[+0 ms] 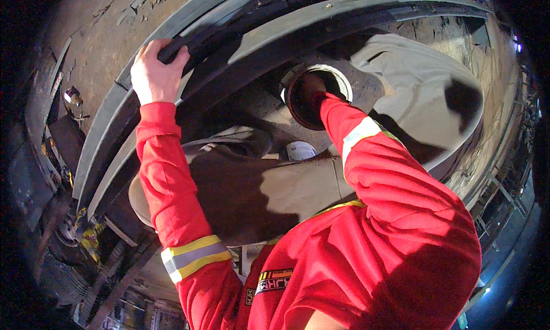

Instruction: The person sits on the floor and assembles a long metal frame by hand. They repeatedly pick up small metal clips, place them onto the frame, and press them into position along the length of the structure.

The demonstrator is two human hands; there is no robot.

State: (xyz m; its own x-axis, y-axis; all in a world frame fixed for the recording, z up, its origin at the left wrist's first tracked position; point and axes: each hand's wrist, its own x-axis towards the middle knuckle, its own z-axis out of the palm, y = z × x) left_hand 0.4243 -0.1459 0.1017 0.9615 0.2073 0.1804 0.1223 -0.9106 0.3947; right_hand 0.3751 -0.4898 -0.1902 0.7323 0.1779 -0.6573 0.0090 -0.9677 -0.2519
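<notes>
My left hand [159, 73] is closed over the edge of a dark metal-looking beam [209, 34], with the thumb on the near side and the fingers curled out of sight behind it. My right hand [312, 84] reaches down into a round bucket-like container [344, 83] with a pale rim. Deep shadow inside hides its fingers and whatever they may touch. Both arms wear red sleeves with reflective bands. My legs, in grey-brown trousers [309, 184], are bent on either side of the container.
Long grey beams [100, 129] run across the far side, bowed by the lens. Beyond them lies a brown, stained surface [109, 60] with dark flakes. A small whitish rounded thing [301, 151] sits between my legs. Yellow-and-black material [91, 240] and metal framework fill the lower left.
</notes>
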